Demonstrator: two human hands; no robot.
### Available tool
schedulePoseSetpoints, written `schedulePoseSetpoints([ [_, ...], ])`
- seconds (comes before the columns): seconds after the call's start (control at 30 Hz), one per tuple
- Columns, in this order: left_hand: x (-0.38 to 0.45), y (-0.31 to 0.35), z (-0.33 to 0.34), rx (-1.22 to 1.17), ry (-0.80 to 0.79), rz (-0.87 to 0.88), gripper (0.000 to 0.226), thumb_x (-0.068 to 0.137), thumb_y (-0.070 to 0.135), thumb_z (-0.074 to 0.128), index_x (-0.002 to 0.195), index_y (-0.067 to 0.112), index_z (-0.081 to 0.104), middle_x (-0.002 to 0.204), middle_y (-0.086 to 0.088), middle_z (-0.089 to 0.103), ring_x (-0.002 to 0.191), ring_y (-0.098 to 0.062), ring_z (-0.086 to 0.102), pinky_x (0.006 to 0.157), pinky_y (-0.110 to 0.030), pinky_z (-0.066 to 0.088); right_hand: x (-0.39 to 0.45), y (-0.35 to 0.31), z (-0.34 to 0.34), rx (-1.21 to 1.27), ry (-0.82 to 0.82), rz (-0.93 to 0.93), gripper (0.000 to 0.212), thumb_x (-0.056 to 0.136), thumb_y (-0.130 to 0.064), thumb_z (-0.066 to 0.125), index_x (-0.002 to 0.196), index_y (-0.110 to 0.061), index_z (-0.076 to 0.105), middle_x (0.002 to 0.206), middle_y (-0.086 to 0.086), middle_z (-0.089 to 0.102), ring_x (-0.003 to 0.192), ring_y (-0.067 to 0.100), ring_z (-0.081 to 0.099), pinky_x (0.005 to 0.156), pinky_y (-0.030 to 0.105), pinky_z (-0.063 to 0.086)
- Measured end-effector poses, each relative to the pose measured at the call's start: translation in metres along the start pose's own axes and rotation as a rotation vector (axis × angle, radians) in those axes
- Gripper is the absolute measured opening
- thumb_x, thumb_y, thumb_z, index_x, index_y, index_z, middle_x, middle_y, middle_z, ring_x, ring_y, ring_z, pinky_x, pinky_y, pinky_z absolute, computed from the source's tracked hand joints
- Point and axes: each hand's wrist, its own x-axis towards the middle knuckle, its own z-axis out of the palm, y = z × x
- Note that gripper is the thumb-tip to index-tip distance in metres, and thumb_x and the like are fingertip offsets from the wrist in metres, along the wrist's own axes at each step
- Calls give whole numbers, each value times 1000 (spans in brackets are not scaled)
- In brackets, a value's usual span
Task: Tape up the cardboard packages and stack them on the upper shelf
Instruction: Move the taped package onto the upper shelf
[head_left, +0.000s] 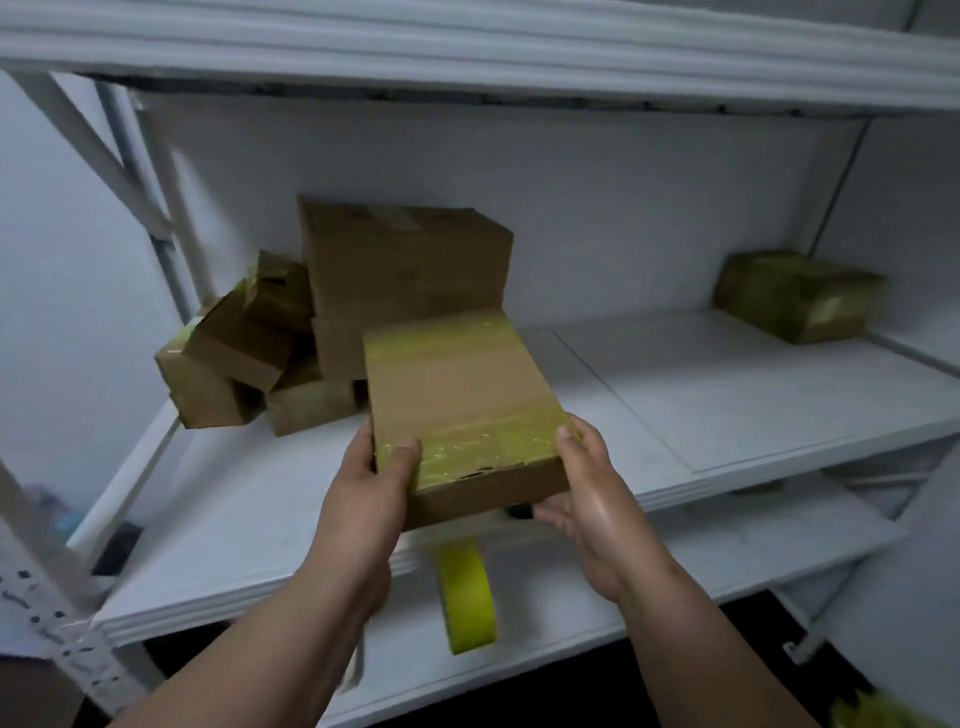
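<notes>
A flat cardboard package (457, 395) with yellowish tape bands at both ends hangs above the front of a white shelf (727, 415). My left hand (374, 488) grips its near left corner, thumb on top. My right hand (587, 483) holds its near right corner, fingers underneath. A pile of several cardboard packages (332, 322) sits at the shelf's back left, topped by one large box (405, 260). Another taped package (795, 296) rests at the back right. A roll of yellow tape (467, 597) stands on the lower shelf (571, 613), below the held package.
Another white shelf (467, 47) runs overhead across the top of the view. Perforated white metal uprights (57, 623) stand at the left. The white wall closes the back. Something yellow, blurred (878, 712), shows at the bottom right corner.
</notes>
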Motion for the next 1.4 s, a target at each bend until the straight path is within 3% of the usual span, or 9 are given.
schedulePoseSetpoints([
  [0.13, -14, 7, 107, -51, -189, -65, 58, 97, 35, 58, 148, 47, 33, 133, 16, 57, 121, -13, 55, 112, -38, 37, 11, -4, -109, 99, 117, -46, 39, 103, -44, 43, 142, -41, 39, 135, -7, 49, 82, 25, 64, 75, 36, 52],
  [0.3, -26, -6, 235, -69, -411, -242, 69, 91, 28, 67, 146, 53, 33, 134, 13, 59, 123, -18, 54, 116, -47, 30, 19, -1, -237, 135, 283, -76, 34, 103, -43, 45, 137, -39, 46, 139, 1, 55, 83, 28, 62, 68, 33, 51],
  [0.4, -31, -9, 291, -18, -489, -305, 69, 91, 31, 67, 142, 60, 31, 133, 15, 55, 119, -18, 52, 105, -53, 39, 28, 0, -291, 169, 359, -61, 32, 102, -44, 46, 134, -42, 46, 137, 1, 56, 80, 27, 64, 69, 34, 50],
  [0.53, -13, -15, 360, 0, -556, -326, 67, 90, 30, 68, 141, 59, 35, 125, 12, 61, 107, -18, 60, 81, -40, 55, 57, 0, -347, 181, 423, -16, 38, 102, -49, 44, 140, -44, 43, 132, -2, 59, 85, 29, 71, 71, 33, 49],
  [0.67, 22, -25, 429, -34, -583, -324, 75, 91, 25, 68, 149, 50, 28, 120, 12, 62, 103, -15, 62, 78, -33, 53, 107, -7, -391, 194, 478, 22, 29, 102, -49, 41, 131, -44, 47, 119, -4, 61, 92, 32, 70, 76, 35, 47],
  [0.87, 99, -25, 528, 5, -680, -251, 85, 85, 34, 74, 152, 46, 24, 136, 10, 58, 119, -16, 58, 111, -41, 41, 195, -39, -453, 169, 508, 9, 31, 101, -42, 44, 131, -42, 51, 120, 5, 61, 91, 28, 67, 72, 35, 47],
  [0.97, 125, -19, 578, -2, -726, -184, 79, 86, 36, 74, 150, 45, 29, 130, 14, 62, 114, -9, 61, 107, -35, 45, 233, -58, -491, 153, 537, -28, 35, 100, -44, 47, 135, -43, 44, 124, 6, 55, 102, 34, 64, 75, 38, 49],
  [1.13, 148, -10, 655, 10, -737, -60, 62, 91, 30, 68, 143, 44, 38, 121, 18, 66, 99, 2, 65, 77, -16, 51, 291, -81, -551, 202, 601, -75, 32, 98, -40, 54, 123, -22, 43, 122, 15, 55, 101, 36, 61, 72, 39, 50],
  [1.4, 193, 18, 755, 73, -610, 21, 62, 89, 42, 68, 140, 48, 34, 114, 26, 61, 103, 3, 59, 84, -18, 44, 398, -124, -624, 212, 505, -170, 25, 102, -41, 49, 118, -21, 49, 108, 12, 57, 83, 25, 57, 77, 38, 55],
])
